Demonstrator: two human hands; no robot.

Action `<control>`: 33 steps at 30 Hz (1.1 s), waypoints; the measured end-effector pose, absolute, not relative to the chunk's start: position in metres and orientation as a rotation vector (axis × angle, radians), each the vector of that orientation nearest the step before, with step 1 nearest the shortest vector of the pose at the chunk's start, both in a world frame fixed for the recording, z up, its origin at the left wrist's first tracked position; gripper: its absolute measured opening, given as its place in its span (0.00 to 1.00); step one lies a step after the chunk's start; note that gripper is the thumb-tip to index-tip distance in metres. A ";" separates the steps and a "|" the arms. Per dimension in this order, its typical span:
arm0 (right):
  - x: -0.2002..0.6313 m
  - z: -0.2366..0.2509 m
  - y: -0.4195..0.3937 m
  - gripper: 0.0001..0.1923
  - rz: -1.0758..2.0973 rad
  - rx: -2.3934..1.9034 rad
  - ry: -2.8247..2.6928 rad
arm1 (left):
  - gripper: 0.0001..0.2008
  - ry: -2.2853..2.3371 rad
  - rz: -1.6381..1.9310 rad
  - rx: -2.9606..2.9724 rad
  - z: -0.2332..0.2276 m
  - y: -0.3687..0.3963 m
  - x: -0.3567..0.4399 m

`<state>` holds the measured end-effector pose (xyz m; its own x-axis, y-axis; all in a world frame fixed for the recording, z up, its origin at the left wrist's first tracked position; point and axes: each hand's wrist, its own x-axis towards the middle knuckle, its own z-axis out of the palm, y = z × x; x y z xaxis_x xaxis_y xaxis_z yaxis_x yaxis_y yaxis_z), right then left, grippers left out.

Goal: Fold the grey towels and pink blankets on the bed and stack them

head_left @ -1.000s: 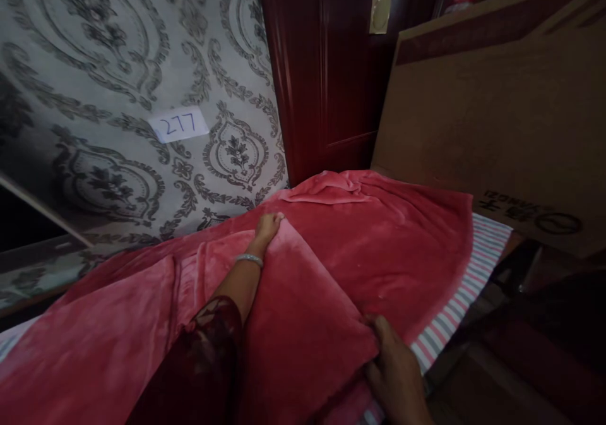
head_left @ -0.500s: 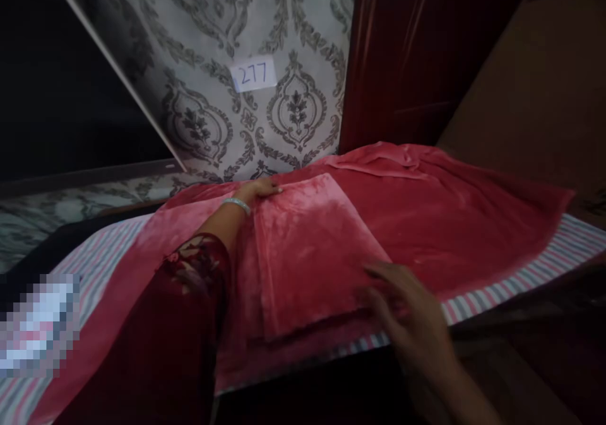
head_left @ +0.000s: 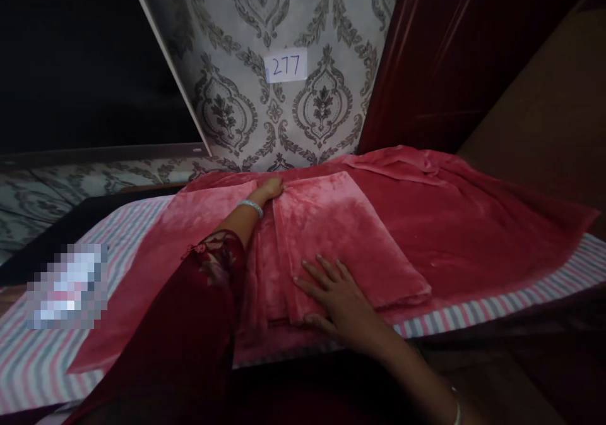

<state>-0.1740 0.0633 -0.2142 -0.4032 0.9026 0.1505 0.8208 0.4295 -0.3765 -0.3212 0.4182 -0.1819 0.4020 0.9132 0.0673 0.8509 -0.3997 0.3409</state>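
A red plush cloth (head_left: 473, 242) is spread over the table, with a folded section (head_left: 341, 229) lying in layers on its middle. My left hand (head_left: 271, 188) reaches to the far left corner of the folded section. Its fingers are closed on the fabric there. My right hand (head_left: 343, 302) rests on the near left part of the folded section, fingers spread and palm down. Left of my left arm another smooth stretch of the red cloth shows, partly covered by my sleeve.
A striped cover (head_left: 137, 223) lies under the red cloth and shows along its edges. At the left sits a blurred-out object (head_left: 69, 286). A dark screen (head_left: 89, 65) stands behind, next to a patterned wall (head_left: 227, 65) with a paper marked 277 (head_left: 286, 65).
My right hand has moved left from the near right corner and now lies flat on the fold. The near right corner has come down flat. My left hand stays at the far corner.
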 end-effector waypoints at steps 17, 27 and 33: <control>-0.237 -0.220 0.137 0.34 0.316 -1.561 -2.405 | 0.33 1.839 0.128 2.504 -0.186 0.259 -0.431; -0.238 -0.206 0.132 0.32 0.466 -1.624 -2.447 | 0.31 1.733 0.126 2.588 -0.197 0.235 -0.418; -0.228 -0.187 0.163 0.28 0.401 -1.595 -2.341 | 0.34 1.539 0.105 2.502 -0.194 0.224 -0.413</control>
<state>-0.2277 0.1632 -0.1869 -0.3512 0.9334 0.0736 0.8556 0.3519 -0.3796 -0.4133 0.2241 -0.1941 0.4547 0.8895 -0.0449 0.8751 -0.4369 0.2082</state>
